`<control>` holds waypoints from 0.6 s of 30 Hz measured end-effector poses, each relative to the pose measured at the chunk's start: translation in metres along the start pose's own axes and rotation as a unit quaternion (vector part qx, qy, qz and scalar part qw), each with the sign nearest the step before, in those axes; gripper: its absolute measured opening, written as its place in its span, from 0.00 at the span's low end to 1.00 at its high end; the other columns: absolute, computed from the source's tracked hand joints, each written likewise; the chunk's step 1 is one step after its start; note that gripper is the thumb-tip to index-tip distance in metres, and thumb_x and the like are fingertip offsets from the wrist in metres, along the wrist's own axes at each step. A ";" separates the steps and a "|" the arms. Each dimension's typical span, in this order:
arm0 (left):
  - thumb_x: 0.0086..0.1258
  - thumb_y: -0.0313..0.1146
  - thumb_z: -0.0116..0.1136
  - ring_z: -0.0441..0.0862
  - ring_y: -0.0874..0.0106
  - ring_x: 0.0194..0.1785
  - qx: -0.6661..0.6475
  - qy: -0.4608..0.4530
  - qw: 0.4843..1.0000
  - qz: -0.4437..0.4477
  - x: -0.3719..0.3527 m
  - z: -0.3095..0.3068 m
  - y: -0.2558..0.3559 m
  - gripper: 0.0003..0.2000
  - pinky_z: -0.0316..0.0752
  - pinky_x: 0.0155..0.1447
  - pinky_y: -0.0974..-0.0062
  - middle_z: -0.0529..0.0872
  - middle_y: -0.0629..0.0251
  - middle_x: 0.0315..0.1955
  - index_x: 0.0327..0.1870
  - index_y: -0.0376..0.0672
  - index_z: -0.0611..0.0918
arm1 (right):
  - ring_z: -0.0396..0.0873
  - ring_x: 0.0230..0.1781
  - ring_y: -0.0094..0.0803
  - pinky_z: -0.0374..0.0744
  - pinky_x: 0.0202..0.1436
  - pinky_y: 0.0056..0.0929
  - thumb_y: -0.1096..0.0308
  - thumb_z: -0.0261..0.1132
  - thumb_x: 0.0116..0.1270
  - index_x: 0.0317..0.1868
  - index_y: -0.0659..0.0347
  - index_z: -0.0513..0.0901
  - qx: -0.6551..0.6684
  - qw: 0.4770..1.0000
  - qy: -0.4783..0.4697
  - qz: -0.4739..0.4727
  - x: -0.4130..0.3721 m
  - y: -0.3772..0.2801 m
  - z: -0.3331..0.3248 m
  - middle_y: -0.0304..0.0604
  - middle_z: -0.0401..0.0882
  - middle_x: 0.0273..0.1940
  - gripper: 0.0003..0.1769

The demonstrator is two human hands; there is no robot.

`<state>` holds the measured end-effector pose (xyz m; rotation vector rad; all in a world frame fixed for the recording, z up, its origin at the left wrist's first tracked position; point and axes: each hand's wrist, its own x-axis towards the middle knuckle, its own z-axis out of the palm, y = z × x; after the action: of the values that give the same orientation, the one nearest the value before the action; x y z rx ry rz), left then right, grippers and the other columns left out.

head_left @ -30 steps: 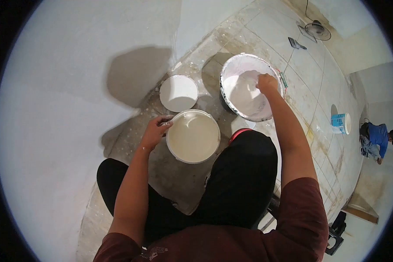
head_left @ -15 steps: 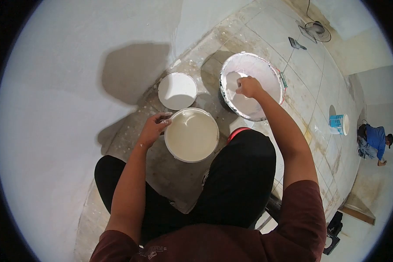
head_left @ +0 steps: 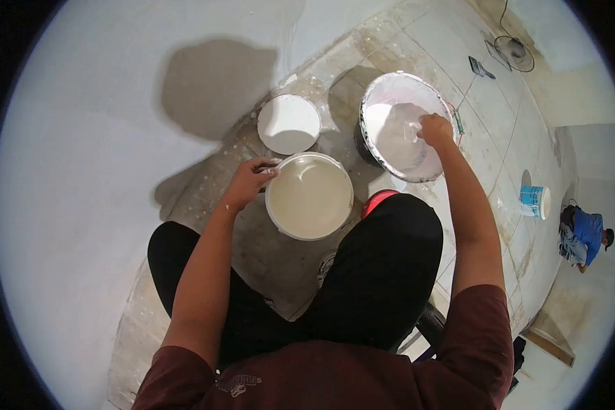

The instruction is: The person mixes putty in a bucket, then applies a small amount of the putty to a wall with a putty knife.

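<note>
My left hand [head_left: 253, 179] holds the left rim of a white bucket [head_left: 310, 197] between thumb and fingers. The inside of this bucket looks pale cream. A larger dark bucket [head_left: 370, 145] with a paint-smeared rim stands to the upper right and contains white material. Over its right side is my right hand [head_left: 436, 128], with fingers curled together. Something pale shows just below those fingertips, too indistinct to name. A round white lid or a container's white top [head_left: 289, 124] is just above the cream bucket, on the floor.
A red object [head_left: 378, 201] shows beside my right knee. On the tiled floor [head_left: 478, 154] lie a wide putty knife or brush [head_left: 480, 67] and a blue-and-white pail [head_left: 535, 201]. Farther off are a fan [head_left: 514, 53] and a crouching person in blue [head_left: 586, 232]. A wall [head_left: 102, 178] rises at left.
My right hand has shifted rightward across the large bucket, from its middle to its right side. My left hand stays at the cream bucket's rim. The whole view has tilted slightly.
</note>
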<state>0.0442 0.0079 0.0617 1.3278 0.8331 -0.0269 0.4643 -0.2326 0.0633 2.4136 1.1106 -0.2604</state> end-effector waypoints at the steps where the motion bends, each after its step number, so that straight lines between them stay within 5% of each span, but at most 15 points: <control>1: 0.63 0.29 0.62 0.80 0.76 0.42 -0.005 -0.004 1.000 -0.005 -0.001 0.000 0.001 0.17 0.74 0.45 0.78 0.85 0.61 0.42 0.54 0.36 0.79 | 0.80 0.48 0.42 0.79 0.51 0.38 0.56 0.69 0.53 0.43 0.55 0.82 -0.009 0.999 -0.011 -0.032 -0.007 0.002 -0.001 0.45 0.82 0.45 0.19; 8: 0.63 0.28 0.62 0.81 0.76 0.39 -0.017 0.005 1.000 0.000 0.004 -0.003 -0.009 0.18 0.76 0.43 0.78 0.85 0.60 0.41 0.54 0.35 0.78 | 0.80 0.45 0.43 0.78 0.48 0.42 0.54 0.69 0.50 0.36 0.57 0.83 0.026 0.976 -0.093 -0.196 -0.005 -0.025 -0.002 0.45 0.83 0.41 0.18; 14: 0.64 0.29 0.61 0.80 0.78 0.38 -0.019 0.005 1.000 -0.018 -0.005 0.003 0.007 0.17 0.75 0.41 0.79 0.85 0.62 0.40 0.54 0.37 0.79 | 0.81 0.42 0.46 0.78 0.49 0.43 0.54 0.66 0.55 0.38 0.57 0.82 0.167 0.980 0.044 -0.096 0.004 -0.060 -0.006 0.47 0.83 0.40 0.16; 18: 0.65 0.29 0.60 0.80 0.79 0.39 -0.032 0.010 0.999 -0.022 -0.002 0.004 -0.001 0.16 0.75 0.41 0.79 0.85 0.64 0.40 0.53 0.39 0.79 | 0.82 0.45 0.44 0.79 0.50 0.42 0.55 0.65 0.58 0.45 0.54 0.80 0.138 0.987 0.078 0.011 0.017 -0.054 0.000 0.48 0.82 0.44 0.18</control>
<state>0.0443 0.0034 0.0622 1.2508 0.8730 -0.0217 0.4349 -0.1909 0.0395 2.7299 1.1819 -0.2333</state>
